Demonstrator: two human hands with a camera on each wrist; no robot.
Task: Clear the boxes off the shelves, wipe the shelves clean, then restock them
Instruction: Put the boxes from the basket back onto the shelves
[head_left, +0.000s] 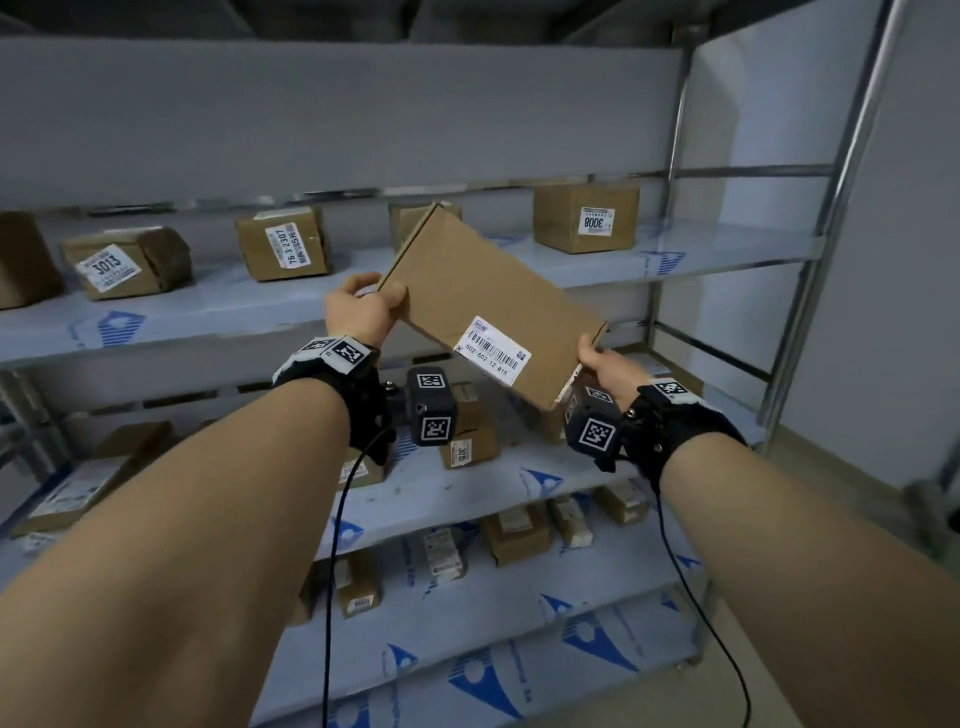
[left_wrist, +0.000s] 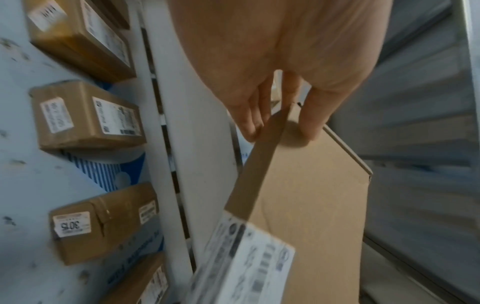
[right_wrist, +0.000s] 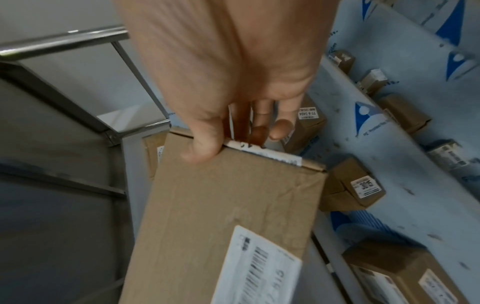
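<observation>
Metal shelving unit (head_left: 748, 254) against a grey wall, four blue-printed tiers in sight, small taped cartons spread along them.

One flat brown cardboard box (head_left: 493, 306) held in the air before the upper tier, long axis slanting from upper left down to lower right, one white barcode label (head_left: 492, 349) near its low end. Left hand (head_left: 363, 306) pinching the upper corner, right hand (head_left: 605, 364) pinching the lower.

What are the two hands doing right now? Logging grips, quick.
Left hand: pinching the upper corner of the flat cardboard box.
Right hand: gripping the same box's lower corner.
</observation>
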